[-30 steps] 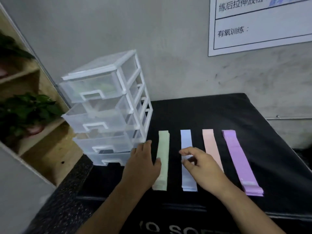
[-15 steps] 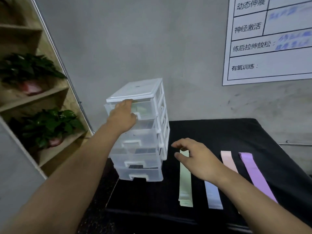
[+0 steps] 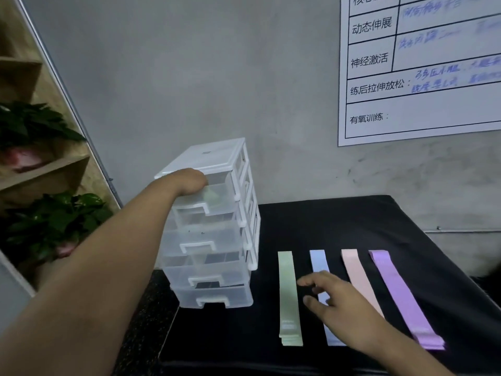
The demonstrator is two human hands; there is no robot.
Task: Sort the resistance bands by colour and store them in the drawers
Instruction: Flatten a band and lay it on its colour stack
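**A:** The left hand (image 3: pixel 189 181) is up at the clear drawer unit (image 3: pixel 217 267), wrist bent over the front wall of the top drawer (image 3: pixel 217 206) and dipping down inside it.

**B:** Fingers spread or curled?

**A:** Cannot tell. They are hidden behind the drawer front. A pale green patch (image 3: pixel 212 198) shows through the plastic right beside the hand. Whether the hand grips it, I cannot say.

**B:** And the other one?

**A:** The right hand (image 3: pixel 336 299) is low over the black mat (image 3: pixel 352 221), palm down, fingers loose and apart. The forefinger stretches towards the green band (image 3: pixel 288 294) and the thumb sits below it with a clear gap between them. It pinches nothing. The hand hangs over the blue band (image 3: pixel 318 263), but I cannot make out contact.

**B:** Where do the bands lie?

**A:** There are four flat strips side by side on the mat, to the right of the drawers. Green is nearest the unit, then blue, then the pink band (image 3: pixel 355 272), and the purple band (image 3: pixel 395 294) is farthest right. The hand covers blue's middle and part of pink's near half. Green and purple lie untouched.
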